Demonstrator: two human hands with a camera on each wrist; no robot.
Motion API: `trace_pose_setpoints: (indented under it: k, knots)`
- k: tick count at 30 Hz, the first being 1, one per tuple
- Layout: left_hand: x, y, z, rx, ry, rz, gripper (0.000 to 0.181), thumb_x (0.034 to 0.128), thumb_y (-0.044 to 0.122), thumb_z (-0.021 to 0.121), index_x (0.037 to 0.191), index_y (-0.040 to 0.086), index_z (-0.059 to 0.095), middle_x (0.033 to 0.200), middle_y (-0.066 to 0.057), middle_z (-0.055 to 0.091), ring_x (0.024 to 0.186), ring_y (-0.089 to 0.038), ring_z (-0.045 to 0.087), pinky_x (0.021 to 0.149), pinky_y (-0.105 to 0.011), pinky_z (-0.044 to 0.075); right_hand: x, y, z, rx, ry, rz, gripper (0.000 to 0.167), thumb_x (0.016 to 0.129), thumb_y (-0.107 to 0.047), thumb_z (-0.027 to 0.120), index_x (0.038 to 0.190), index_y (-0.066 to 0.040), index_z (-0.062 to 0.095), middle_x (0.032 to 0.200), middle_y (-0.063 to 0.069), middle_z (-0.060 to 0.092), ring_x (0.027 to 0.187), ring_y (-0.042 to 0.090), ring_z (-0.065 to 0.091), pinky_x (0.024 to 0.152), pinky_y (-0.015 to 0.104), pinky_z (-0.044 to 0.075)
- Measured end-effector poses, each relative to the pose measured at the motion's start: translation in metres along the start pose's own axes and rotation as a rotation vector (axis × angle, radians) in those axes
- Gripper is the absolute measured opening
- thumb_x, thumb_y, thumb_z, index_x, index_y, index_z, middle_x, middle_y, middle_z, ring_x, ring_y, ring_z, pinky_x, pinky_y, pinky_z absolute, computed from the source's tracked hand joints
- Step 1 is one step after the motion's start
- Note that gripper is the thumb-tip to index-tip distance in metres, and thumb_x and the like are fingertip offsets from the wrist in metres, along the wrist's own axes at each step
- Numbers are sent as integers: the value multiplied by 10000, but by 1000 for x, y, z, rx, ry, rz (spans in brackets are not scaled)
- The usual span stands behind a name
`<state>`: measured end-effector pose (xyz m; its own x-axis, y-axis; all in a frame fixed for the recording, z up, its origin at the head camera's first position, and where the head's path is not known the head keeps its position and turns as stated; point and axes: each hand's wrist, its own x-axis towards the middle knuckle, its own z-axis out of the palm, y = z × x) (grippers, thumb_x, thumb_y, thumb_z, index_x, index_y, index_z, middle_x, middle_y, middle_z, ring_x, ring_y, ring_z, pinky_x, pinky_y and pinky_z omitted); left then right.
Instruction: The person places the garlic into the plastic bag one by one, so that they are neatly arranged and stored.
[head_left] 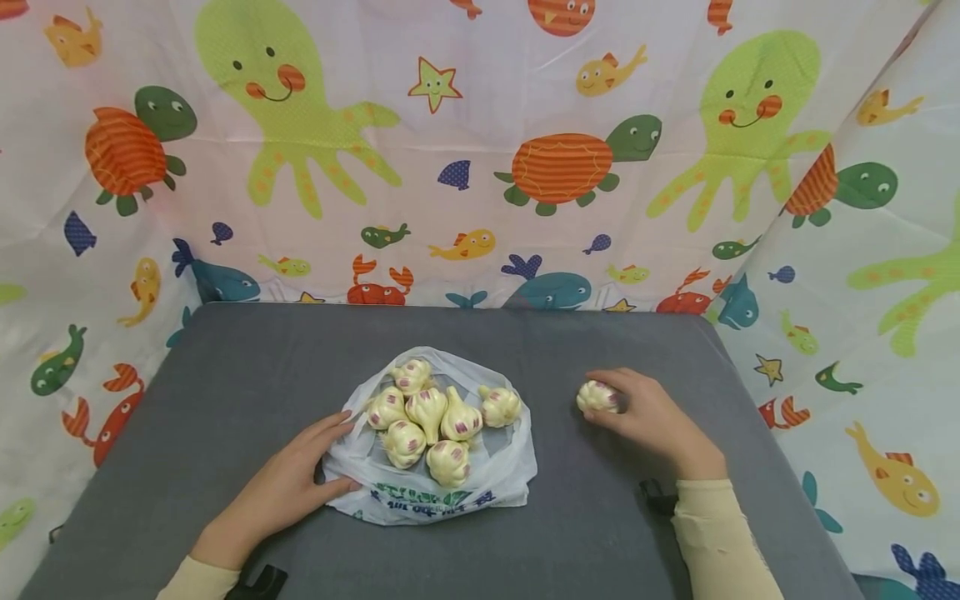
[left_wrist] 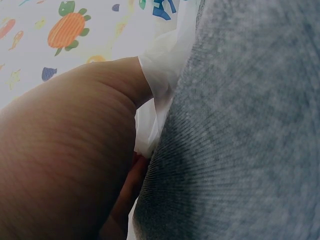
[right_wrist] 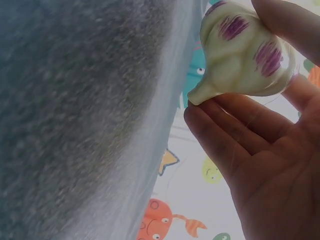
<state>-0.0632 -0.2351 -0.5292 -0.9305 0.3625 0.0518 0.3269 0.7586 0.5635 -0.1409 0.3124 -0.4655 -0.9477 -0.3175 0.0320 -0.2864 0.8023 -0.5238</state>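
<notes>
In the head view, a white plastic bag [head_left: 517, 475] lies spread on the table with several garlic bulbs [head_left: 427, 410] on it, cream-coloured with purple streaks. My left hand [head_left: 281, 483] rests at the bag's left edge, thumb and fingers spread apart and touching the plastic. The left wrist view has that bag's film [left_wrist: 162, 67] over the thumb tip; the fingertips are mostly hidden. Right of the bag, my right hand [head_left: 648, 417] holds a single garlic bulb [head_left: 597, 397] between thumb and fingers. Up close, this garlic bulb [right_wrist: 245, 55] has its stem toward the fingertips.
A dark grey cloth [head_left: 247, 367] covers the table. Behind it and at both sides hangs a white curtain [head_left: 480, 108] printed with sea animals. Dark straps with camera mounts [head_left: 258, 583] sit at the wrists.
</notes>
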Motion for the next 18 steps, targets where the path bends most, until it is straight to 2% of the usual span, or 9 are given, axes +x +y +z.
trace_pose_setpoints:
  k: [9,18]
  knots:
    - [-1,0,1,3,4,7,871,892,426,927,1611,117,543,1705,-88,445,1533,-370,455,1161,-634,456,10,-10,-2,-22,-9,-45,618,923,-320,908,1450,-78,696,1406,132,703,1297,369,644,1093,642,518]
    - [-1,3,-2,12,-8,-8,873,896,443,919,1616,127,538,1708,-92,438,1534,-377,452,1159,-650,451,18,-26,-2,-21,-5,-109,611,918,-326,911,1437,-77,707,1382,116,712,1273,348,655,1083,621,531]
